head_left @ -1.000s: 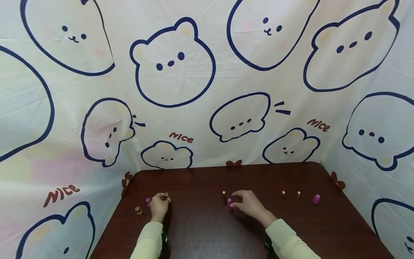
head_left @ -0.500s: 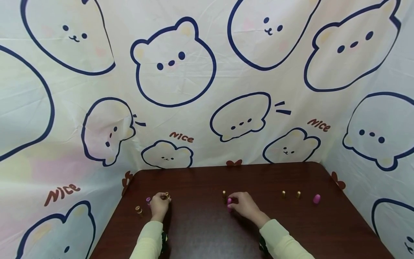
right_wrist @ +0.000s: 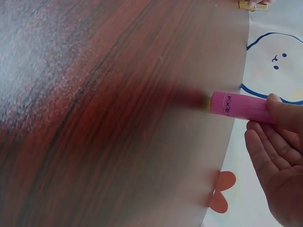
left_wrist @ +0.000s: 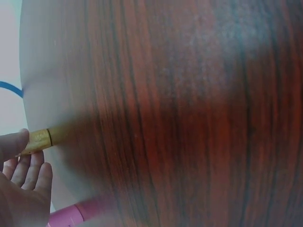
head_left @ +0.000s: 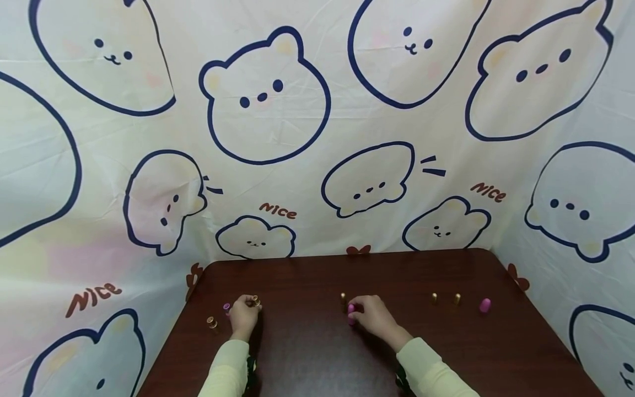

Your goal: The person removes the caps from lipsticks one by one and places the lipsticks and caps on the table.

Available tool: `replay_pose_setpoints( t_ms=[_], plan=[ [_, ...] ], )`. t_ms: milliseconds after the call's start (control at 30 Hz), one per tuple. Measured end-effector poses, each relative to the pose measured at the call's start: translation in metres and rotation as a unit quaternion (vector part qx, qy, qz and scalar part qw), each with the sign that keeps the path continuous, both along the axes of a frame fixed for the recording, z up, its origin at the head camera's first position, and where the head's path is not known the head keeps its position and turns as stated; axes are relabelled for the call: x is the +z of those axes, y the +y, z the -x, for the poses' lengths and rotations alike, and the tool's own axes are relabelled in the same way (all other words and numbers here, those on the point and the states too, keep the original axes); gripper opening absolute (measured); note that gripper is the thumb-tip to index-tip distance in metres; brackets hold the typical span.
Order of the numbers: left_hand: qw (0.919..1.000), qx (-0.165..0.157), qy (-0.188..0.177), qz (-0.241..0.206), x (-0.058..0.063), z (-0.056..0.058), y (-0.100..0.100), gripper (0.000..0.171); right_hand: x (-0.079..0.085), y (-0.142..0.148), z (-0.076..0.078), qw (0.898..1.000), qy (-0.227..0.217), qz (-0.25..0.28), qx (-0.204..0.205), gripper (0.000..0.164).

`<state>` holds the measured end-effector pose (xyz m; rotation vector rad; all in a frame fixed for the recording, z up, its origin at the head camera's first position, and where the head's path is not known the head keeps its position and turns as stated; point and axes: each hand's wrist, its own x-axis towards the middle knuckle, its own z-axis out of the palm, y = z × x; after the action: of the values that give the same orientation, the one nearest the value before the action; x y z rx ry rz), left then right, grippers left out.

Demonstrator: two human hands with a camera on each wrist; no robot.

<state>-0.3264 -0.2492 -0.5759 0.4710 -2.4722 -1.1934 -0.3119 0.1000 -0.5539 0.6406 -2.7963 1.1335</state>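
My left hand (head_left: 244, 318) pinches a small gold tube (head_left: 255, 301) that stands on the dark wooden table. In the left wrist view the gold tube (left_wrist: 39, 142) lies between thumb and fingers. Beside this hand stand a purple-pink tube (head_left: 226, 307) and another gold tube (head_left: 211, 322). My right hand (head_left: 377, 317) holds an upright pink tube (head_left: 351, 313) between thumb and fingers. Lettering reading "PIXIE" shows on the pink tube (right_wrist: 241, 106) in the right wrist view. Just behind it stands a slim gold tube (head_left: 343, 298).
Two small gold tubes, one a gold piece (head_left: 434, 298) and one a gold piece (head_left: 457, 299), stand farther right, with a pink tube (head_left: 485, 305) past them. A cartoon-printed cloth (head_left: 268, 182) surrounds the back and sides of the brown table (head_left: 317, 353).
My right hand has moved slightly left and closed its thumb and fingers on the pink tube, which stays in about the same place. The left hand keeps its hold on the gold tube.
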Motion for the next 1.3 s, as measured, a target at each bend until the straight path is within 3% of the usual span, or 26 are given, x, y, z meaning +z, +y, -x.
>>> replay_pose_setpoints(
  t_ms=[300,533,833,1033,1300],
  plan=[
    [1.0000,-0.002,0.007,-0.005,0.000,-0.003,-0.002,0.019,0.010,0.001,-0.005,1.000,0.008,0.009,0.002,0.010],
    [1.0000,-0.001,0.006,-0.006,0.000,-0.004,-0.003,0.022,0.018,0.004,-0.008,1.000,-0.017,0.023,-0.002,0.017],
    [0.9992,-0.014,0.013,-0.036,0.008,-0.006,0.001,0.038,0.028,0.013,-0.012,0.998,-0.010,0.055,-0.005,0.022],
    [0.9990,-0.023,0.007,-0.038,0.015,-0.006,0.003,0.046,0.036,0.019,-0.015,0.997,-0.006,0.073,-0.028,0.022],
    [0.9983,-0.017,0.024,-0.050,0.024,-0.007,0.004,0.052,0.050,0.026,-0.019,0.993,-0.022,0.108,-0.047,0.018]
  ],
)
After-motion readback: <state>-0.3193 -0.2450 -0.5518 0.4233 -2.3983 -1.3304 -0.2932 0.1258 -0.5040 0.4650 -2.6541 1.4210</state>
